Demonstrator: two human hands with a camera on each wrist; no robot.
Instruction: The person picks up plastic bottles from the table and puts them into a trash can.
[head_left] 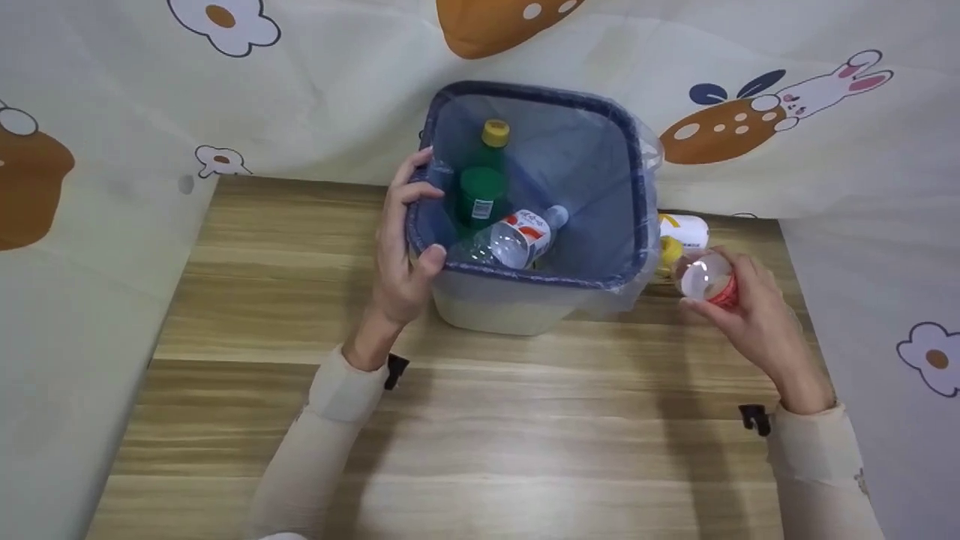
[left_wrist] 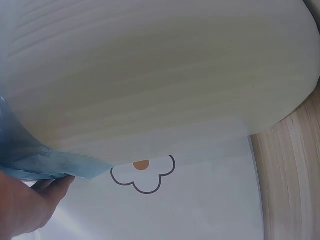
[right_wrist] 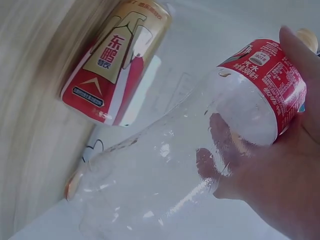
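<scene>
A pale trash bin with a dark blue rim and a clear liner stands on the wooden surface. My left hand grips its left rim, with thumb and fingertips over the edge; the left wrist view shows that hand against bluish liner film. Inside the bin are a green bottle with a yellow cap and a clear bottle with a white-and-red label. Right of the bin, my right hand holds a clear plastic bottle round its red-labelled part.
A white container with a yellow mark and a yellow cap show just right of the bin. The right wrist view has a gold-and-red drink can near the held bottle. Patterned cloth hangs behind and at both sides.
</scene>
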